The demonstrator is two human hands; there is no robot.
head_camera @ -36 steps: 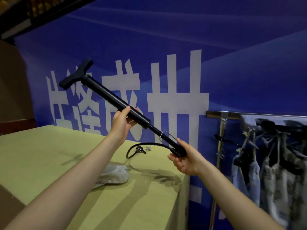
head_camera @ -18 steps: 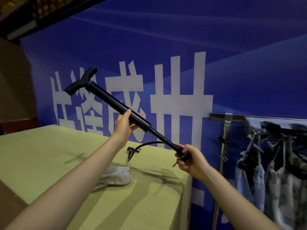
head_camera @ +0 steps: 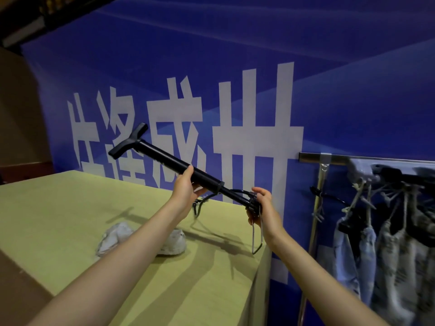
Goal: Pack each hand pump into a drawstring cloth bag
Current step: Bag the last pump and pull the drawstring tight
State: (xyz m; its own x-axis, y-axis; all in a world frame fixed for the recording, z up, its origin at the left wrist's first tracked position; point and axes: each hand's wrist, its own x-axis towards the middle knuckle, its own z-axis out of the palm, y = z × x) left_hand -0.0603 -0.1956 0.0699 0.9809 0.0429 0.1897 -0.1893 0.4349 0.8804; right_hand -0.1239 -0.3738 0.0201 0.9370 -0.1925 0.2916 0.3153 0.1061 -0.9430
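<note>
Head view: hand pump (head_camera: 179, 164), rigid, likely light, hose dangling. We grip its barrel with left hand (head_camera: 184, 188) fingers curled; right hand (head_camera: 261, 205) clasps its base.

Your left forearm covers the middle of the white cloth bag (head_camera: 117, 234) on the counter (head_camera: 58, 208). Your right hand (head_camera: 263, 208) hides the base of the hand pump (head_camera: 169, 161). The hanging clothes (head_camera: 388, 243) are cut by the right edge and blurred.

Bare table (head_camera: 58, 222) around cloth bag (head_camera: 117, 234), seemingly.
</note>
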